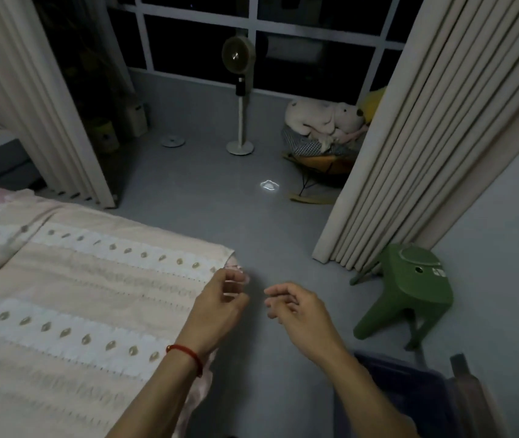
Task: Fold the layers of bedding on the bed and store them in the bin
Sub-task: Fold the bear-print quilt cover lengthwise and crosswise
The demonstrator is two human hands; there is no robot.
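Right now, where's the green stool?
Head view, right side: the green stool stands on the grey floor at the foot of the right curtain, right of the right hand.

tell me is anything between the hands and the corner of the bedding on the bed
Nothing visible is in the way. The left hand is already at the corner of the pink bedding, its fingers loosely curled beside it. The right hand hangs just to the right over bare floor, holding nothing.
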